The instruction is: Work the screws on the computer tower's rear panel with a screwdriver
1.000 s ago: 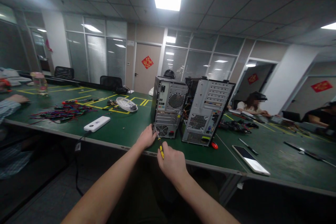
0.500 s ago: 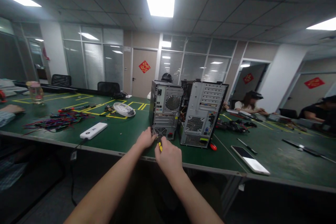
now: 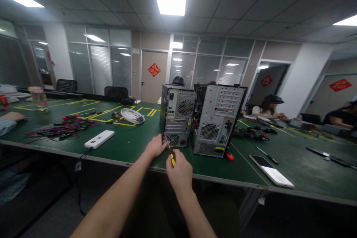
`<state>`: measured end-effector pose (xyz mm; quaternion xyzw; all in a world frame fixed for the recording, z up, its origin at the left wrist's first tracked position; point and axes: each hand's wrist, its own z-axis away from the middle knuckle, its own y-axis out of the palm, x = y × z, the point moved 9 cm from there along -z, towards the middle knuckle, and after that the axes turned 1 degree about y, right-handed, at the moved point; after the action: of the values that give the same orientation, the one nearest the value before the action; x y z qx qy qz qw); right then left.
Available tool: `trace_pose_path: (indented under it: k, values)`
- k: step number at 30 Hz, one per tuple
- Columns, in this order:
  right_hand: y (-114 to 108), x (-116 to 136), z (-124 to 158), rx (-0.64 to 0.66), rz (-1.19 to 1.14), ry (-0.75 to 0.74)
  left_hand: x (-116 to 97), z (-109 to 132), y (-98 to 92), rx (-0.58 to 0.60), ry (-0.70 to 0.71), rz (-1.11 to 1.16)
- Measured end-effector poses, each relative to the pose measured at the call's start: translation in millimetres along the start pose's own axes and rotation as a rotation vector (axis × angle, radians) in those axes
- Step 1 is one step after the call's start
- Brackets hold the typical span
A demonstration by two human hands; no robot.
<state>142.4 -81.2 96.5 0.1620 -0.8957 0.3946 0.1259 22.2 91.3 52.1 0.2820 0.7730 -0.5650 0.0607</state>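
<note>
1. Head view: the right hand is closed around the handle of the screwdriver, probably so that the shaft can point toward the case.
2. This case stands upright just beyond the grip; its back faces the person, which likely gives the tool direct access.
3. The left hand is beside the grip, at the case's lower corner, perhaps for steadying; its exact hold I cannot tell.
4. Right of the grip stands the other case, seemingly set aside.

Ceiling lights shine above glass partitions and black chairs.
</note>
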Motion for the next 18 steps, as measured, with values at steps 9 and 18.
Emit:
trace_pose_path:
  k: [9, 18]
  values:
    - [4.9, -1.4, 9.8, -0.046, -0.022, -0.037, -6.9, 3.1, -2.2, -0.029, 0.016, -0.058]
    - [5.4, -0.7, 11.2, -0.038, -0.031, -0.019, -6.7, 2.7, -1.7, -0.030, 0.017, -0.065]
